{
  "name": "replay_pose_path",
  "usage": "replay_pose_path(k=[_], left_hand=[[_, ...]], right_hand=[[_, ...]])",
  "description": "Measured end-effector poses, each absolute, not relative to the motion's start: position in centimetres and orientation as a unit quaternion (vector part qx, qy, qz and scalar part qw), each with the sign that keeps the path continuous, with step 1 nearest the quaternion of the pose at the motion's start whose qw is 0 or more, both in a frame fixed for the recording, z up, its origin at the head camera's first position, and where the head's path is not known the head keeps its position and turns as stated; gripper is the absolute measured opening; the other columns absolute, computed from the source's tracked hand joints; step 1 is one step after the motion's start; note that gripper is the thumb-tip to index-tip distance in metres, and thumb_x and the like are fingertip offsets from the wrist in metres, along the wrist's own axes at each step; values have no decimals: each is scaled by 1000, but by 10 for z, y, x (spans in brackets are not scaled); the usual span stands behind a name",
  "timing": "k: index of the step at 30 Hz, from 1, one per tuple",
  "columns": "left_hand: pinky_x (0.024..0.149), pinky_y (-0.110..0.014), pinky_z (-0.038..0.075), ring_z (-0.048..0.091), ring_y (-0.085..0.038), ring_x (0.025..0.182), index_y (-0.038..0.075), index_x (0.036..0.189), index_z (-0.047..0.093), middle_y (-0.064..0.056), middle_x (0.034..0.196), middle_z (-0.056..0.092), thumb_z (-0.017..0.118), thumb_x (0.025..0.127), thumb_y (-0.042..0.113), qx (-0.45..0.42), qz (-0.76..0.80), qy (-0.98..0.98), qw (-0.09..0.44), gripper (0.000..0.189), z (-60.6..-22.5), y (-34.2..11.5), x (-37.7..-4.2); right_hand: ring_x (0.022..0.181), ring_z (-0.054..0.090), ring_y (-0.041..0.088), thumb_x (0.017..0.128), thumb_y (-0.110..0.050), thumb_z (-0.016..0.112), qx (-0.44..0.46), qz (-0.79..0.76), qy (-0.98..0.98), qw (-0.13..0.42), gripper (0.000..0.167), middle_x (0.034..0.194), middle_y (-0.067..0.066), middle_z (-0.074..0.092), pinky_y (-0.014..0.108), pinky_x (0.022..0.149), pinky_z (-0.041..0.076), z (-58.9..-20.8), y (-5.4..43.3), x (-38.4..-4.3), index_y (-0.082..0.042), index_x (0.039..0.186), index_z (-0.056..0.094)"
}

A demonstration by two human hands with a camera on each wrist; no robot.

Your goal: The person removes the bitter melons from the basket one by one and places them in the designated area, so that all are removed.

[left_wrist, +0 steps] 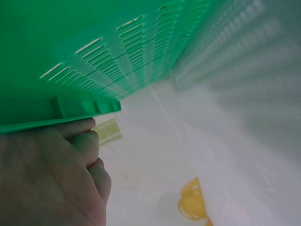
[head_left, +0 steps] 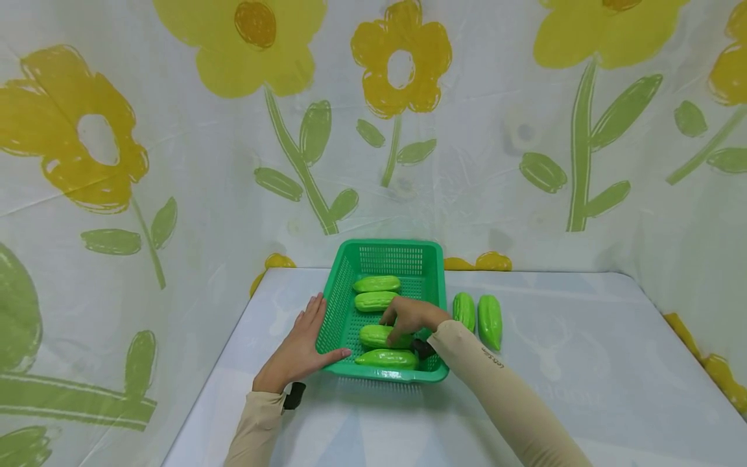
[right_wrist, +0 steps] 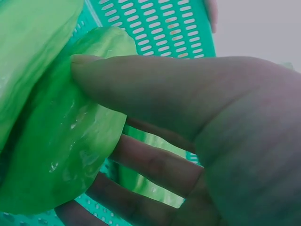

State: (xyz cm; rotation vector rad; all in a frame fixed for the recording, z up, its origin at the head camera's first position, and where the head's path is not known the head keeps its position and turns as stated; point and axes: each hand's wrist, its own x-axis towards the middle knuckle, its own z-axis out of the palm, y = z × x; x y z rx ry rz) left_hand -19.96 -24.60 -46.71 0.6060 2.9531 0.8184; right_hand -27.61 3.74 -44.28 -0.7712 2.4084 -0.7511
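Observation:
A green plastic basket [head_left: 441, 285] holds several light green bitter melons lying crosswise. My right hand [head_left: 414, 314] reaches into it and grips one bitter melon [head_left: 373, 335] in the nearer half. In the right wrist view the thumb lies over this bitter melon [right_wrist: 66, 141] while the fingers wrap its other side. Close against it on the near side lies another bitter melon [head_left: 386, 359]. My left hand [head_left: 300, 347] rests at the basket's near left corner, fingers straight along the left rim and thumb spread over the front rim. From the left wrist, the fingers show just under the rim.
Farther back in the basket lie two more bitter melons, one [head_left: 376, 283] behind the other [head_left: 375, 301]. Outside, right of the basket, two bitter melons [head_left: 463, 311] [head_left: 489, 321] lie lengthwise on the white table [head_left: 560, 389]. A flowered curtain [head_left: 467, 162] hangs behind the table.

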Motion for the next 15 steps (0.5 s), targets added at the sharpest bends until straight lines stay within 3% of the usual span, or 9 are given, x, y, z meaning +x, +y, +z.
replay_pose_path(k=[15], left_hand=[[133,-58,10,1,-32,165,6,167,5,-10,177,2,68,88,68,190,257,948,8,118,-469,-246,-201]], right_hand=[[119,70,31,86,-17,84,-293,-299,884,209,47,129,16,73,39,93,63,-434,44,-274,1,128,72]])
